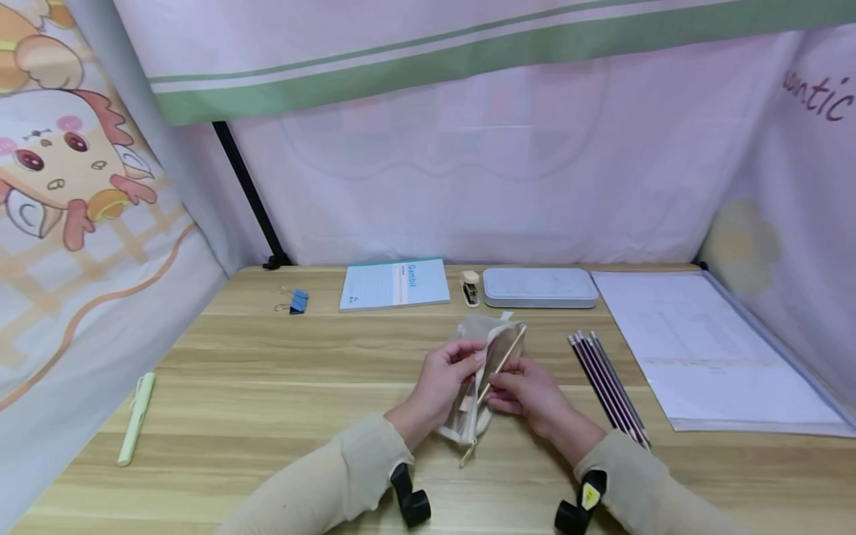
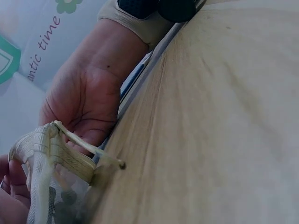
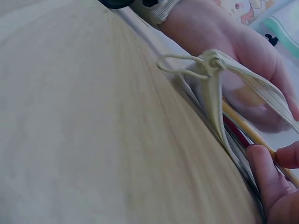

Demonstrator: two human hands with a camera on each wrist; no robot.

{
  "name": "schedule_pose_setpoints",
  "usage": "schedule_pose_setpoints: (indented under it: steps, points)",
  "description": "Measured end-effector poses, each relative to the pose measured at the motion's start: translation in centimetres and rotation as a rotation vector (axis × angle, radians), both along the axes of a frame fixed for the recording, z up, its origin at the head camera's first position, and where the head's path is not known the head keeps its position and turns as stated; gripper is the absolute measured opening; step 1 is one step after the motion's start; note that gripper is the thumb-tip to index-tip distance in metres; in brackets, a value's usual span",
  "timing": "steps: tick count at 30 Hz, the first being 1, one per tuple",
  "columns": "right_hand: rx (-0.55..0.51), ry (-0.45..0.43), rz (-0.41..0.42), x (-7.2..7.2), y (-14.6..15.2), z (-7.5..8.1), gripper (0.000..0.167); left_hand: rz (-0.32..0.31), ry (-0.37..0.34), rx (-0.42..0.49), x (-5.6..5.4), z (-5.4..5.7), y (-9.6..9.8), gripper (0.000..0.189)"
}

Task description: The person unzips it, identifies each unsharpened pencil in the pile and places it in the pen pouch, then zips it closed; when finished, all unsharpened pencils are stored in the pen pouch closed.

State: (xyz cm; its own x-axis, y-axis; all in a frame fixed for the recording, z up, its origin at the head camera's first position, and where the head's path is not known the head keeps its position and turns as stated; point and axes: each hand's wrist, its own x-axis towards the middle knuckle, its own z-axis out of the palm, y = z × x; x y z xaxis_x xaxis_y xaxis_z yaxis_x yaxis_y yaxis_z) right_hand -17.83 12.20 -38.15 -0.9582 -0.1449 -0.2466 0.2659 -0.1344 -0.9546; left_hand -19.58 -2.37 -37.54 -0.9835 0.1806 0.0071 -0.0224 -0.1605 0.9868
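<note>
A translucent mesh pencil pouch (image 1: 476, 327) with a pale zip edge lies at the middle of the table, its mouth open toward the right. My left hand (image 1: 438, 379) grips the pouch's upper edge between thumb and fingers. From the other side, my right hand (image 1: 531, 397) pinches a slim golden-yellow pencil-like stick (image 3: 244, 123) that slants along the opening. A dark red item (image 3: 237, 131) shows inside, beside the stick. The zip's cord pull (image 2: 88, 147) hangs off the near end of the pouch.
Several dark striped pencils (image 1: 610, 386) lie right of my right hand, beside papers (image 1: 722, 357). Behind are a blue notebook (image 1: 374, 286), a stapler (image 1: 470, 288) and a flat pale case (image 1: 540, 287). At left are blue binder clips (image 1: 298, 301) and a light green pen-like item (image 1: 137, 420).
</note>
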Motion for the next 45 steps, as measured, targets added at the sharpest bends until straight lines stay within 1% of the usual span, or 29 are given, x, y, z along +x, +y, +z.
schedule_pose_setpoints:
  steps: [4, 8, 14, 16, 18, 21, 23, 27, 31, 33, 35, 40, 42, 45]
  points:
    - [0.047, 0.005, 0.002, 0.0, -0.7, -0.2, 0.025, 0.003, 0.007, 0.002, 0.1, 0.2, 0.3, 0.026]
    - [0.103, 0.010, -0.005, 0.1, -1.1, -0.3, 0.024, -0.012, 0.015, 0.011, 0.1, 0.3, 0.7, 0.025]
    - [0.125, 0.018, 0.016, 0.2, -0.3, 0.3, 0.019, 0.003, 0.008, -0.018, 0.0, 0.5, 0.3, 0.024]
    - [0.139, 0.036, 0.043, 0.3, 0.2, 0.6, 0.019, 0.005, 0.009, -0.019, -0.2, 0.6, 0.1, 0.025]
    - [0.173, 0.059, 0.091, 0.5, 0.7, 1.0, 0.018, 0.009, 0.014, -0.011, -0.4, 0.6, 0.0, 0.025]
    - [0.221, 0.102, 0.202, 0.7, 1.4, 1.4, 0.020, 0.022, 0.020, -0.002, -0.6, 0.8, -0.1, 0.025]
    - [0.248, 0.113, 0.270, 0.9, 1.7, 1.6, 0.024, 0.028, 0.021, 0.004, -0.8, 0.9, -0.1, 0.025]
    - [0.277, 0.112, 0.406, 1.2, 2.1, 1.7, 0.032, 0.038, 0.017, 0.026, -1.1, 1.2, 0.1, 0.025]
    - [0.291, 0.110, 0.510, 1.3, 2.2, 1.7, 0.035, 0.061, 0.013, 0.060, -1.4, 1.4, 0.3, 0.025]
    - [0.293, 0.130, 0.528, 1.4, 2.2, 1.8, 0.037, 0.077, 0.012, 0.075, -1.5, 1.5, 0.4, 0.025]
    - [0.292, 0.156, 0.521, 1.5, 2.0, 2.0, 0.036, 0.094, 0.009, 0.085, -1.6, 1.6, 0.6, 0.024]
    - [0.307, 0.243, 0.474, 1.8, 1.0, 2.2, 0.034, 0.131, 0.012, 0.108, -1.8, 1.4, 1.0, 0.024]
    - [0.315, 0.275, 0.481, 1.9, 0.7, 2.1, 0.032, 0.145, 0.015, 0.121, -1.9, 1.3, 1.2, 0.023]
    - [0.299, 0.313, 0.513, 1.9, 0.2, 1.9, 0.028, 0.159, 0.024, 0.131, -2.0, 1.2, 1.3, 0.023]
